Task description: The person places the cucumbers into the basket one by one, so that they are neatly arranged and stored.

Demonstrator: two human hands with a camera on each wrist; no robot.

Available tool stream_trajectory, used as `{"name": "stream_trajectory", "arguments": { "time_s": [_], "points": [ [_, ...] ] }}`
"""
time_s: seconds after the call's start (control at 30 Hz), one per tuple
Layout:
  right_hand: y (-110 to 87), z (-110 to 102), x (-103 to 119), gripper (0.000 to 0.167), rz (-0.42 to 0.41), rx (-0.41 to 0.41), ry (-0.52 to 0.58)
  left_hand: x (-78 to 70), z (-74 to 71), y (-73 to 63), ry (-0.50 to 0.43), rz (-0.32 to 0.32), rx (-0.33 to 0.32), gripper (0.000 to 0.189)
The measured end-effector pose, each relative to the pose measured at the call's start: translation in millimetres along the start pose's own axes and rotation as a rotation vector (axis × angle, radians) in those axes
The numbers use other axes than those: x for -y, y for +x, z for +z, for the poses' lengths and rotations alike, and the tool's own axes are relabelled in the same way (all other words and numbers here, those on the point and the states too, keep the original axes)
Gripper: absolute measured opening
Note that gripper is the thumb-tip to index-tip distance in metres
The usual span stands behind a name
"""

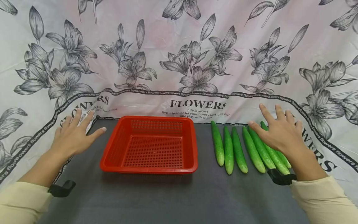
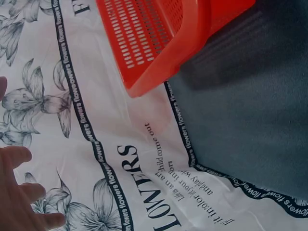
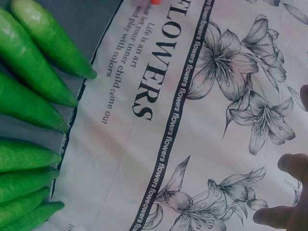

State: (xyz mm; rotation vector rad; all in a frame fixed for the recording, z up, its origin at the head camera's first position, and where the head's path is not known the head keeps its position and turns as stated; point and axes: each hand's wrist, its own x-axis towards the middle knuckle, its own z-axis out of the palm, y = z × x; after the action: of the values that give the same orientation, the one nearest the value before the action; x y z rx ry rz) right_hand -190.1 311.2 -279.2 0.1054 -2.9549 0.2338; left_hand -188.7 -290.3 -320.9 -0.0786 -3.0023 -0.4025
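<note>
A red plastic basket (image 1: pixel 153 170) with slotted walls stands on the grey table, left of centre. To its right several green cucumbers (image 1: pixel 228 151) lie side by side, pointing away from me. My left hand (image 1: pixel 73 137) hovers left of the basket with its fingers spread, touching nothing. Over the rightmost cucumbers, my right hand (image 1: pixel 279 133) is held up with spread fingers and hides part of them. In the left wrist view, fingertips (image 2: pixel 36 192) show at the lower left, apart from the basket. The right wrist view has the cucumbers (image 3: pixel 33 96) at the left and bare fingertips (image 3: pixel 274 216) at the right.
A white cloth (image 1: pixel 193 107) printed with grey lilies and lettering hangs behind and beside the grey tabletop (image 1: pixel 156 199). Dark straps (image 1: pixel 62 189) sit at both wrists, by the cream sleeves (image 1: pixel 25 199).
</note>
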Motion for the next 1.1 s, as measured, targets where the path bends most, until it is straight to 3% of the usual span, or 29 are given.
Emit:
{"name": "stream_trajectory", "arguments": {
  "time_s": [0.7,1.1],
  "points": [
    [-7.5,2,-19,0.079,-0.050,-0.073,0.005,-9.2,27.3,-9.9,0.005,0.030,-0.053,0.088],
    [-10.8,3,-28,0.077,-0.060,-0.089,0.032,-16.2,44.2,-15.2,-0.022,0.085,-0.136,0.084]
  ]
}}
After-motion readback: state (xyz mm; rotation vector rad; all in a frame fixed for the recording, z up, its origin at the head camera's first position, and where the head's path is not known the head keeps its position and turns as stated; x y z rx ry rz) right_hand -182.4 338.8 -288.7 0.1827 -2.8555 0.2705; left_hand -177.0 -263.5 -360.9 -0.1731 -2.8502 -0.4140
